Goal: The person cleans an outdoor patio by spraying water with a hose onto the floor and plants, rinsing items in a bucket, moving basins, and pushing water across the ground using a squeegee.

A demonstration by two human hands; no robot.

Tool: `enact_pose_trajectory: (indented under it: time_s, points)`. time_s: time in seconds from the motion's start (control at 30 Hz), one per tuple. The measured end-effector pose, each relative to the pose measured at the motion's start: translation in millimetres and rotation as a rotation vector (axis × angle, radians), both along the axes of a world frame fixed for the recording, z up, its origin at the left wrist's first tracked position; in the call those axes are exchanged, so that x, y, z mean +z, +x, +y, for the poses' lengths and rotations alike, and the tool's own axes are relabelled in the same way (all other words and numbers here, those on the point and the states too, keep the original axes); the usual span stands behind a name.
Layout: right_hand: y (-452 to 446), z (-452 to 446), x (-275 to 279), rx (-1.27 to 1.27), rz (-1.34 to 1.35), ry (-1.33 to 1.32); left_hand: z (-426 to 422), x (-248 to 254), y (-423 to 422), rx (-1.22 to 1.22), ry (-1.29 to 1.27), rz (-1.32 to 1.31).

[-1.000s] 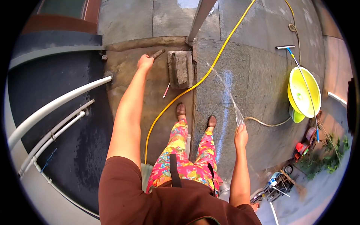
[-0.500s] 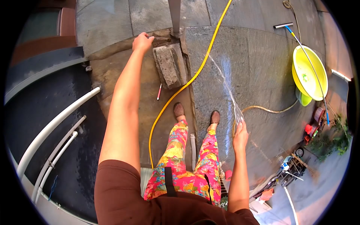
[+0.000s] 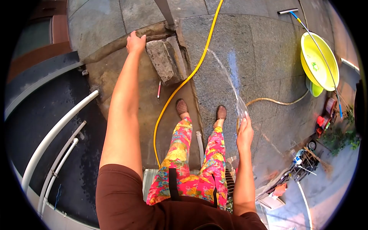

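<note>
Water (image 3: 226,69) sprays forward in a thin stream from my right hand (image 3: 245,135), whose fingers are closed round the end of a tan hose (image 3: 274,100). The hose's mouth is mostly hidden by the fingers and spray. Stretched out ahead, my left hand (image 3: 136,42) holds nothing that I can see, its thumb apart from the fingers. Just right of it lies a rough stone block (image 3: 163,61) by a low ledge. The stream lands on the wet paving (image 3: 218,42), near a yellow hose (image 3: 201,63).
A yellow-green basin (image 3: 306,57) stands at the right with a blue-handled squeegee (image 3: 320,50) leaning across it. A post (image 3: 165,13) rises beyond the block. White pipes (image 3: 57,134) run along the left. Red pots, plants and tools lie at the lower right.
The view has shifted slightly. My left hand has moved a little left and forward, with its thumb now further from the fingers. Water still runs from the hose in my right hand.
</note>
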State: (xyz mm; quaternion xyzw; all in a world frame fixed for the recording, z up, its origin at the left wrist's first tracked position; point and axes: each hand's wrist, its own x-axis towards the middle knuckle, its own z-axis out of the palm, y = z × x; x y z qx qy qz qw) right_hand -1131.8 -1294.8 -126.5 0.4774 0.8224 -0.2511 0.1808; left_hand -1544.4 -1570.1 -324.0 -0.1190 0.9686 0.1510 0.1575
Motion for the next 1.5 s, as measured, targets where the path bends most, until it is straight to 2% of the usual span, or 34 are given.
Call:
enact_pose_trajectory:
  time_s: [0.07, 0.2, 0.27, 0.37, 0.47, 0.53, 0.6, 0.7, 0.8, 0.87, 0.9, 0.93, 0.97, 1.0, 1.07, 1.13, 1.2, 1.3, 1.4, 1.47, 1.5]
  points:
    - [0.3, 2.2, 0.4, -0.03, 0.004, -0.029, -10.4, -14.0, 0.0, 0.01, 0.034, -0.026]
    - [4.9, 4.7, -4.9, 0.0, 0.058, 0.006, -11.5, -6.5, 13.9, 0.1, 0.078, 0.002]
    - [4.5, 5.5, -3.7, -0.023, 0.026, -0.022, -30.8, -41.6, 12.6, 0.161, 0.225, -0.015]
    - [1.9, 6.3, -2.7, -0.063, -0.02, -0.058, -37.1, -47.0, 13.3, 0.265, 0.302, -0.017]
    - [2.5, 7.8, -5.7, -0.081, -0.027, -0.071, -32.8, -33.2, 19.5, 0.371, 0.383, -0.049]
    - [6.6, 8.3, -8.8, -0.063, 0.007, -0.055, -15.0, 0.4, 28.9, 0.482, 0.497, -0.122]
    - [9.5, 8.5, -13.0, -0.027, 0.073, -0.018, -38.2, -32.3, 29.9, 0.427, 0.359, 0.049]
    - [5.2, 6.6, -6.2, -0.023, -0.082, -0.065, -28.8, -8.4, 61.9, 0.371, 0.15, 0.313]
    - [-1.0, -5.5, 8.9, 0.092, -0.167, -0.124, -20.0, 10.9, 119.8, 0.374, 0.2, 0.428]
    - [9.8, -12.7, 6.2, 0.25, -0.128, -0.033, -2.6, 18.0, 166.5, 0.217, 0.246, 0.372]
    - [10.0, -14.7, 9.3, 0.244, -0.113, -0.051, 23.2, 42.1, 188.8, 0.168, 0.354, 0.302]
    - [7.9, -15.7, 16.0, 0.24, -0.098, -0.066, 30.7, 25.8, 209.7, 0.119, 0.533, 0.19]
    - [-2.6, -13.6, 34.1, 0.212, -0.124, -0.126, 64.4, 58.9, 227.1, 0.135, 0.685, 0.099]
    - [-10.5, -10.5, 50.2, 0.267, -0.133, -0.068, 91.5, 75.1, 243.1, 0.178, 0.803, -0.054]
    - [-15.2, -3.5, 65.6, 0.263, -0.08, -0.049, 131.0, 73.2, 262.6, 0.252, 0.812, -0.284]
    - [-24.2, 7.4, 89.8, 0.271, -0.01, -0.056, 180.3, 103.2, 268.0, 0.354, 0.883, -0.3]
    - [-29.6, 20.5, 113.5, 0.261, 0.049, -0.063, 213.3, 141.1, 261.9, 0.417, 0.928, -0.502]
    - [-35.1, 50.6, 144.1, 0.232, 0.126, -0.083, 255.3, 170.0, 248.4, 0.514, 1.178, -0.551]
    - [-26.1, 86.5, 169.4, 0.264, 0.248, -0.021, 292.4, 216.7, 235.2, 0.459, 1.163, -0.482]
    - [-13.5, 113.5, 191.3, 0.247, 0.283, -0.038, 315.5, 250.3, 230.7, 0.492, 1.31, -0.552]
    - [-3.2, 126.7, 199.5, 0.236, 0.287, -0.045, 329.0, 275.0, 235.1, 0.476, 1.263, -0.52]
